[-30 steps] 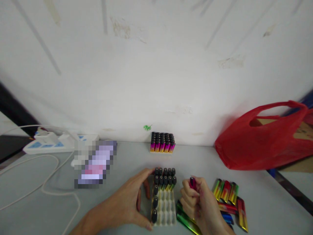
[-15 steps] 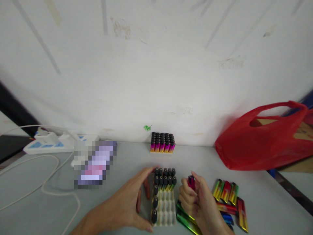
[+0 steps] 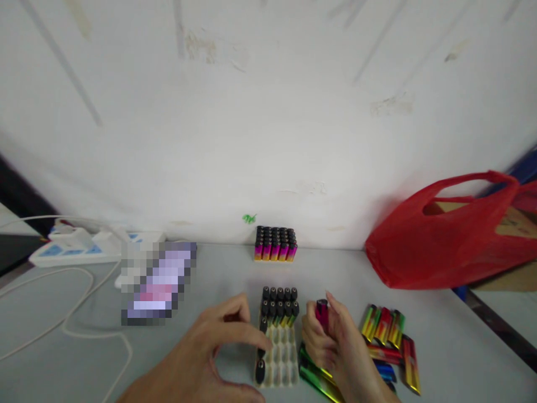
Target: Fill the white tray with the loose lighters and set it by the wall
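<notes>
A pale tray point(image 3: 282, 358) with small pockets holds several upright lighters point(image 3: 279, 309). They have black tops and green-yellow bodies, filling the back rows and standing along the left column. My left hand point(image 3: 218, 336) is at the tray's left side, thumb and index apart. Its index finger reaches over the left column and partly covers a black top; whether it touches cannot be told. Nothing shows in its grip. Right of the tray, my right hand point(image 3: 331, 336) is closed around a magenta lighter point(image 3: 322, 313), whose dark upper end sticks up from the fist. Its lower part is hidden.
A full block of magenta-orange lighters point(image 3: 275, 244) stands by the wall. Loose shiny pieces point(image 3: 384, 324) in red, green and blue lie at right, with green ones point(image 3: 316, 380) under my right wrist. A red bag point(image 3: 436, 235), power strip point(image 3: 79, 246), cables and pixelated phone point(image 3: 161, 282) flank them.
My left index finger has come from the tray's back left corner forward and over the left column. My right hand keeps hold of the magenta lighter. The view has shifted slightly.
</notes>
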A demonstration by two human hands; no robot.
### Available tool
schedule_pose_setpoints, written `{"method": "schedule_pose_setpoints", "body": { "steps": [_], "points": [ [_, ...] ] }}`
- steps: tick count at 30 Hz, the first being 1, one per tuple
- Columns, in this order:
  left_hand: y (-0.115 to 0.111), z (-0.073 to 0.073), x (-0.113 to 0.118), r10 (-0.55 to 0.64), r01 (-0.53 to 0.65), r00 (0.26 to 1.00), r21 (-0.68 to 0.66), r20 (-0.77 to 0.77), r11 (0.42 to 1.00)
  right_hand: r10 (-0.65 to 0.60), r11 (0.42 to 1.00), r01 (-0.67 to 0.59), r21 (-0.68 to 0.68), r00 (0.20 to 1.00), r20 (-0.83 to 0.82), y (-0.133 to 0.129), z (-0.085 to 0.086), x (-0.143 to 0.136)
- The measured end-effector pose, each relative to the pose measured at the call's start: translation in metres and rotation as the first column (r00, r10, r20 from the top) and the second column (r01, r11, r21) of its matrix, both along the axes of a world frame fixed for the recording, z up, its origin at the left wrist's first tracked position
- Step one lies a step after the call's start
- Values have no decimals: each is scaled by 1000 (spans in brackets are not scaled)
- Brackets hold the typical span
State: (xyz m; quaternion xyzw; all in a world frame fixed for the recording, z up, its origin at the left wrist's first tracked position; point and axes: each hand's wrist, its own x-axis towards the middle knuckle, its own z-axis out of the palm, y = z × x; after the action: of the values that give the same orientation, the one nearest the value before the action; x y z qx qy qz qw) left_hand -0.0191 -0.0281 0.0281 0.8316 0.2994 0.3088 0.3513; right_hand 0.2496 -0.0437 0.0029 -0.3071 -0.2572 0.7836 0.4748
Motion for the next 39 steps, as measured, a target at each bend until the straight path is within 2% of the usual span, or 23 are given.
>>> {"method": "schedule_pose_setpoints", "body": {
  "steps": [4, 7, 12, 16, 19, 21, 26, 30, 33, 39],
  "points": [
    [2, -4, 0, -22, 23, 999, -22, 38, 999, -233, 967, 207, 146, 954, 188, -9, 9, -9],
    [1, -4, 2, -32, 36, 996, -49, 79, 998, -352, 909, 255, 329, 893, 281, -15, 18, -11],
    [-2, -5, 7, -77, 88, 993, -136, 84, 987, -474, 766, 137, 628, 781, 408, -21, 25, -4],
    [-3, -5, 8, -77, 86, 995, -151, 66, 985, -449, 703, -65, 708, 732, 513, -20, 21, 1],
    [-4, -2, 8, -63, 76, 994, -152, 89, 985, -486, 601, -173, 780, 696, 529, -18, 21, 1],
    [-5, 3, 10, -59, 80, 988, -153, 140, 985, -517, 548, -227, 805, 665, 539, -16, 22, 0],
    [-10, 14, 16, -65, 102, 956, -118, 286, 988, -551, 481, -362, 799, 584, 596, -15, 26, 1],
    [-12, 19, 17, 3, 11, 943, -40, 334, 999, -581, 413, -414, 811, 566, 585, -14, 27, 5],
    [-12, 17, 19, 69, -83, 939, 27, 338, 996, -606, 401, -415, 817, 549, 576, -12, 27, 8],
    [-14, 2, 22, 97, -147, 964, 192, 248, 970, -591, 421, -425, 801, 542, 598, -9, 28, 12]
  ]
}}
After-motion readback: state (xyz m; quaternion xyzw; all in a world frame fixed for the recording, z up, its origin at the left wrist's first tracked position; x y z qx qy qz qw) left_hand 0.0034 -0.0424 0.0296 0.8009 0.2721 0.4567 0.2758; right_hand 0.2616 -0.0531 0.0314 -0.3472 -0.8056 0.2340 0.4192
